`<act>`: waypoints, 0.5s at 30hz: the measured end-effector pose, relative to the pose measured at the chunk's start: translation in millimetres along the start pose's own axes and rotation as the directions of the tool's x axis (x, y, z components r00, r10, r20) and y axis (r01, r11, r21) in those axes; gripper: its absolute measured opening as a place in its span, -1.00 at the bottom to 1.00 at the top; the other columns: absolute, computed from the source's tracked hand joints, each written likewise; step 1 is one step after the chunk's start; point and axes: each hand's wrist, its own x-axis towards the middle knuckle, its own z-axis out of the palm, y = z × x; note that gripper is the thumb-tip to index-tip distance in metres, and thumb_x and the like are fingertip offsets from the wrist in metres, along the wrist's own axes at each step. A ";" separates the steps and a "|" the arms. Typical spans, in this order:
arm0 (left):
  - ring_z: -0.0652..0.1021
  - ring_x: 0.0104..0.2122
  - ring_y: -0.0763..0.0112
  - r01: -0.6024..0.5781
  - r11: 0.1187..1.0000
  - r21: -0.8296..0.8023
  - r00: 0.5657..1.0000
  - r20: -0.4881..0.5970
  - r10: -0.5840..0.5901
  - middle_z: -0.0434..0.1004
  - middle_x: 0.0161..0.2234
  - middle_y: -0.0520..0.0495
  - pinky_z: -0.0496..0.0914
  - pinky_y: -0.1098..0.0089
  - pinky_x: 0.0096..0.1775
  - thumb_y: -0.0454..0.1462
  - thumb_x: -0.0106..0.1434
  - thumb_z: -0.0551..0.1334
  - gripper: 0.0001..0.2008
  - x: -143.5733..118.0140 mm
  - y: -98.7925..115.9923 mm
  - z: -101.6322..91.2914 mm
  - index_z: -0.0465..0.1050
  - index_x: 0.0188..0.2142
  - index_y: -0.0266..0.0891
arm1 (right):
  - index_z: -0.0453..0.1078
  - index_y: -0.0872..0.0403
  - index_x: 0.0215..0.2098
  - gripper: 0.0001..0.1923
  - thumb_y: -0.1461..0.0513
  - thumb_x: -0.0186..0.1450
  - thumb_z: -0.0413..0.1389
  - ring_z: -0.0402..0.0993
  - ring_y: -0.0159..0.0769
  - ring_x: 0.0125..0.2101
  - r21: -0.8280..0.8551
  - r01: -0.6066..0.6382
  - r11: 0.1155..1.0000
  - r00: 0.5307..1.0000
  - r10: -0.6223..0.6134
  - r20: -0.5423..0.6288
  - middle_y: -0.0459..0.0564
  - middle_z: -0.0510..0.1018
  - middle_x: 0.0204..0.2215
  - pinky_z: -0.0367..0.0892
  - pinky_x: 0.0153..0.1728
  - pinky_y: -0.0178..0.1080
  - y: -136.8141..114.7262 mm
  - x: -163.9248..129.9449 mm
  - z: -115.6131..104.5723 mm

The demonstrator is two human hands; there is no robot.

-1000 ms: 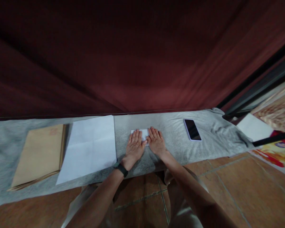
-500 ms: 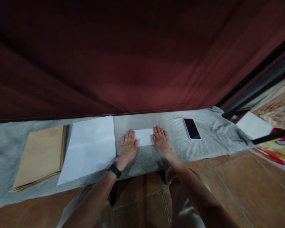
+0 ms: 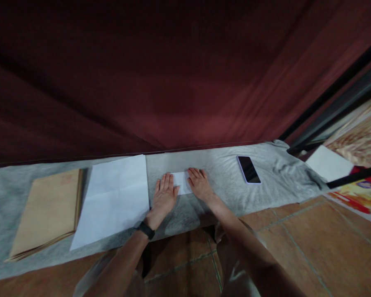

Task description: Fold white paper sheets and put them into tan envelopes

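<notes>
the right hand (image 3: 200, 185) has moved nearer the left hand (image 3: 164, 199); both lie open, fingers (image 3: 165, 181) straight, flat on the ends of the white slip (image 3: 181, 184), over fuzzy grey cloth (image 3: 218, 163); glossy phone (image 3: 249, 170) toward three o'clock, creased sheet (image 3: 114, 198) toward nine.

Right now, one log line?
left hand: palm-down, small paper, left end; right hand: palm-down, its right end; phone: right of hands; large sheet: left of hands

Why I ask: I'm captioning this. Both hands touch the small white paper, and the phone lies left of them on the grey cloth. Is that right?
Only the side is wrong: the head view shows the phone lying right of both the left hand and right hand.
</notes>
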 end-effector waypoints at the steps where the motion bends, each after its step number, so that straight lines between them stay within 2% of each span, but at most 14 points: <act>1: 0.14 0.42 0.05 0.000 1.000 -0.004 1.000 0.005 0.000 0.14 0.40 -0.36 0.05 -0.01 0.38 -0.11 0.49 -0.08 -0.37 0.2 0.1 -0.6 0.11 0.40 -0.49 | 0.25 0.09 0.35 -0.53 0.23 0.52 -0.11 0.27 -0.14 0.28 -0.005 -0.012 1.000 1.000 0.012 0.008 0.14 0.37 0.31 -0.02 0.37 0.04 -1.5 2.7 -0.5; 6: 0.16 0.41 0.00 -0.015 0.999 -0.051 1.000 0.017 0.016 0.14 0.40 -0.39 0.07 -0.04 0.37 -0.13 0.49 -0.06 -0.39 1.7 -1.6 -4.7 0.14 0.38 -0.49 | 0.37 0.02 0.26 -0.58 0.23 0.46 0.03 0.38 -0.11 0.14 -0.035 -0.101 0.994 0.994 0.102 0.034 0.15 0.50 0.15 0.02 0.34 0.05 -1.6 15.4 -7.9; 10: 0.19 0.40 -0.02 -0.012 0.988 -0.156 1.000 0.021 0.015 0.16 0.39 -0.39 0.10 -0.07 0.36 -0.16 0.47 -0.02 -0.40 4.6 -6.8 -6.3 0.13 0.39 -0.45 | 0.50 0.00 0.09 -0.68 0.24 0.38 0.12 0.44 -0.14 0.07 0.001 -0.155 0.988 0.981 0.154 0.120 0.10 0.56 0.06 0.24 0.16 -0.10 8.8 21.9 -16.0; 13: 0.23 0.38 -0.05 0.019 0.954 -0.299 1.000 -0.010 -0.023 0.21 0.37 -0.41 0.14 -0.08 0.34 -0.18 0.43 0.05 -0.39 7.7 -12.3 -6.2 0.12 0.39 -0.44 | 0.58 -0.01 -0.20 -0.81 0.31 0.29 0.15 0.53 -0.23 -0.11 0.156 -0.194 0.969 0.961 0.156 0.227 0.00 0.64 -0.14 0.32 -0.07 -0.25 21.5 22.2 -19.9; 15: 0.28 0.35 -0.04 0.036 0.899 -0.437 0.997 -0.040 -0.059 0.26 0.35 -0.39 0.17 -0.08 0.33 -0.18 0.40 0.11 -0.38 10.6 -15.4 -6.5 0.14 0.38 -0.38 | 0.56 0.00 -0.34 -0.88 0.31 0.22 0.18 0.53 -0.27 -0.26 0.372 -0.252 0.894 0.953 0.161 0.257 -0.06 0.64 -0.31 0.31 -0.20 -0.29 30.1 20.8 -20.4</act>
